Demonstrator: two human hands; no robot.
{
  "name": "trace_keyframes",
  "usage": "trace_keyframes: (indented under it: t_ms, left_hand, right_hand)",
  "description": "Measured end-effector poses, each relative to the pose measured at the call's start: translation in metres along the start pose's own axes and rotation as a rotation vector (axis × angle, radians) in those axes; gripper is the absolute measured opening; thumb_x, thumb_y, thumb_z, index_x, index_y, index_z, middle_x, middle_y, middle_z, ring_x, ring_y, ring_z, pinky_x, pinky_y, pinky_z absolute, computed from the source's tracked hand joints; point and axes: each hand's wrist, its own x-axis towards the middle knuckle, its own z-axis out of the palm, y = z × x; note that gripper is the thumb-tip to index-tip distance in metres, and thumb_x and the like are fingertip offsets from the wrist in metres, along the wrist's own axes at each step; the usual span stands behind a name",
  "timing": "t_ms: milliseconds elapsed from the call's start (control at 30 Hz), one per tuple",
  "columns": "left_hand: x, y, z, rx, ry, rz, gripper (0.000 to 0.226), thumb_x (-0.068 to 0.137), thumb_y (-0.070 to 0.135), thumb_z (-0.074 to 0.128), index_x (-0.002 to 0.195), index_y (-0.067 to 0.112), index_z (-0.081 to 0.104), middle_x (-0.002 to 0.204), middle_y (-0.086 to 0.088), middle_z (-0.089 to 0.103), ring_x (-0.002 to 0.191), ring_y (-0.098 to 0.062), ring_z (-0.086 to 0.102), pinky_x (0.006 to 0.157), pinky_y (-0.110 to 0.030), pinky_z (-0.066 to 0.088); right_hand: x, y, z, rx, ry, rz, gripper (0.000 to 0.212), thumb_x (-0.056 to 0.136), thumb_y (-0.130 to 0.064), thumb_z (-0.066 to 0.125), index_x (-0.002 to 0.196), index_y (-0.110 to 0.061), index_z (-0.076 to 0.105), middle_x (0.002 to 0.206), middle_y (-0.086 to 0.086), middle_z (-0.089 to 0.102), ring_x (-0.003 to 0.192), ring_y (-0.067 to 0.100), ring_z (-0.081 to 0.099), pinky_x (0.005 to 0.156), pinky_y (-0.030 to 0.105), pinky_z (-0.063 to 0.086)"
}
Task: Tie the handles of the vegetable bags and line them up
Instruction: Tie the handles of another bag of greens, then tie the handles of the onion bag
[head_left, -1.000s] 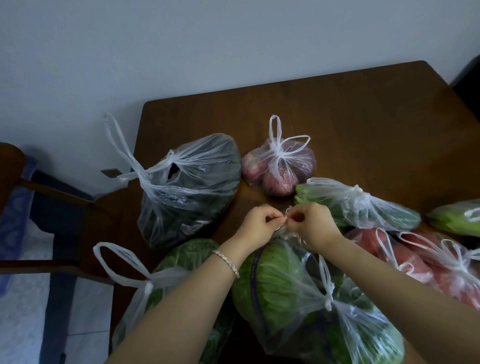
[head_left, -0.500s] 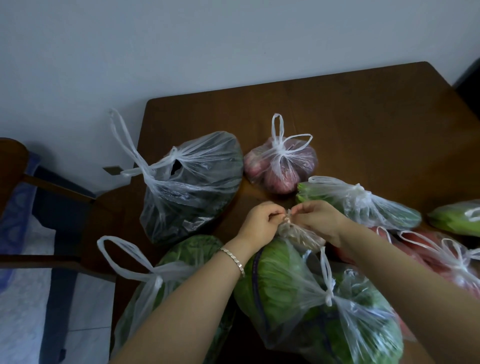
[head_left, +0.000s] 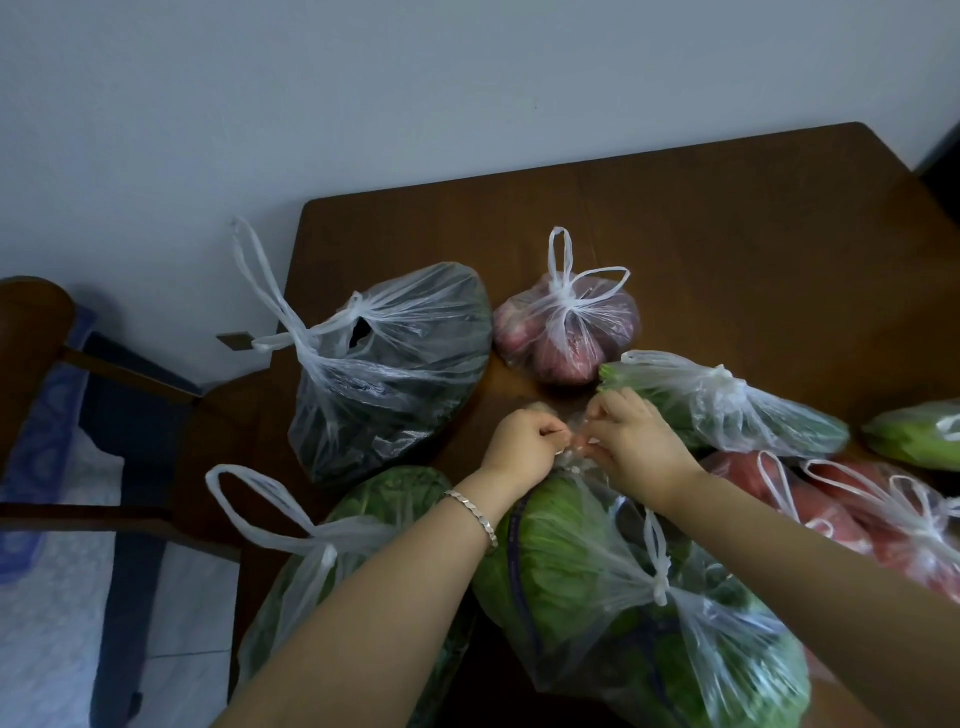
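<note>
The left hand (head_left: 522, 448) pinches the twisted neck (head_left: 571, 461) of the cabbage bag (head_left: 566, 551), which lies on the table (head_left: 727, 234) nearest the person. The right hand (head_left: 636, 449) pinches the same neck opposite. The neck sits between the 2 hands, equally near each.

Table (head_left: 727, 234): dark brown wood, smooth, faint satin sheen.
Cabbage bag (head_left: 587, 561), 6 o'clock: thin clear plastic film, crinkled, glossy along the creases, over matt green leaves.
Dark-greens bag (head_left: 395, 374), 10 o'clock from it: same film, bright glossy wrinkles.
Pink-bulb bag (head_left: 569, 332), 12 o'clock: whitish translucent film, handles bunched into dull cords.
Bracelet (head_left: 475, 514): silver-coloured metal, polished links.
Chair (head_left: 31, 332), 9 o'clock: smooth dark wood.
Wall (head_left: 363, 104): matt, even finish.
</note>
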Motion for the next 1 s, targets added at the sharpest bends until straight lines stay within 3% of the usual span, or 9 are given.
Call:
trace_keyframes:
  t_ms: [133,233,333,400,500,633,767,900,1000]
  left_hand:
    - [0.0,-0.001,-0.002,0.162,0.106,-0.037,0.015,0.085,0.011,0.059,0.085,0.006,0.073,0.095,-0.011,0.072,0.092,-0.024,0.065,0.079,-0.025,0.046]
    - [0.002,0.005,-0.003,0.166,0.132,-0.087,0.017,0.084,0.008,0.058,0.084,0.006,0.074,0.095,-0.012,0.073,0.095,-0.026,0.065,0.081,-0.028,0.049]
    - [0.011,0.013,-0.012,0.252,0.003,-0.094,0.018,0.083,0.008,0.057,0.083,0.011,0.075,0.095,-0.009,0.073,0.095,-0.023,0.065,0.082,-0.025,0.049]
    - [0.019,0.023,-0.025,0.249,-0.026,-0.085,0.019,0.083,0.006,0.056,0.086,0.009,0.074,0.097,-0.009,0.072,0.096,-0.021,0.064,0.084,-0.023,0.048]
    - [0.042,0.04,-0.043,0.211,0.139,-0.02,0.02,0.087,0.007,0.053,0.097,0.007,0.07,0.107,-0.01,0.069,0.102,-0.023,0.062,0.093,-0.028,0.047]
    - [0.073,0.056,-0.047,0.112,0.303,0.027,0.031,0.087,0.009,0.052,0.118,0.011,0.056,0.125,-0.009,0.052,0.11,-0.023,0.055,0.097,-0.025,0.042]
    - [0.089,0.066,-0.038,0.357,0.169,0.159,0.051,0.082,0.023,0.062,0.129,0.022,0.044,0.134,0.001,0.045,0.124,-0.023,0.036,0.106,-0.036,0.034]
    - [0.104,0.067,-0.03,0.584,0.298,0.241,0.017,0.089,0.024,0.051,0.1,0.019,0.063,0.108,-0.001,0.061,0.106,-0.023,0.048,0.093,-0.034,0.037]
    - [0.106,0.061,-0.031,0.144,0.446,0.058,0.018,0.091,0.016,0.046,0.076,0.012,0.055,0.084,-0.006,0.058,0.082,-0.023,0.053,0.073,-0.035,0.043]
  right_hand:
    - [-0.011,-0.002,0.001,-0.119,0.014,-0.077,0.004,0.064,-0.023,0.065,0.063,-0.021,0.067,0.077,0.002,0.059,0.082,0.018,0.035,0.07,0.026,0.037]
    - [-0.016,-0.003,0.006,-0.076,0.003,-0.01,0.021,0.071,-0.029,0.05,0.063,-0.023,0.068,0.075,0.001,0.058,0.083,0.017,0.037,0.067,0.027,0.042]
    - [-0.01,-0.005,-0.004,0.018,-0.194,0.129,0.013,0.08,-0.025,0.059,0.08,-0.023,0.072,0.089,-0.002,0.059,0.094,0.016,0.042,0.082,0.026,0.037]
    - [0.0,-0.005,-0.02,0.239,-0.324,0.235,0.009,0.081,-0.021,0.065,0.086,-0.019,0.072,0.089,-0.006,0.057,0.093,0.012,0.049,0.08,0.018,0.035]
    - [0.033,0.004,-0.05,0.386,-0.144,0.327,0.01,0.081,-0.012,0.065,0.089,-0.014,0.07,0.084,-0.006,0.059,0.082,0.013,0.058,0.076,0.017,0.043]
    - [0.095,0.031,-0.075,0.208,0.138,0.331,0.034,0.085,-0.01,0.057,0.119,-0.013,0.056,0.117,0.002,0.05,0.104,0.013,0.048,0.093,0.025,0.041]
    - [0.141,0.058,-0.07,-0.009,-0.059,0.439,0.053,0.084,-0.013,0.052,0.134,-0.023,0.038,0.139,0.009,0.032,0.129,0.029,0.028,0.105,0.04,0.03]
    - [0.166,0.076,-0.051,0.217,-0.378,0.382,0.045,0.072,-0.043,0.058,0.115,-0.031,0.058,0.121,0.004,0.058,0.118,0.03,0.048,0.101,0.041,0.04]
    - [0.175,0.078,-0.049,0.664,-0.441,0.431,0.043,0.066,-0.052,0.062,0.102,-0.03,0.067,0.106,0.001,0.067,0.101,0.021,0.061,0.097,0.037,0.046]
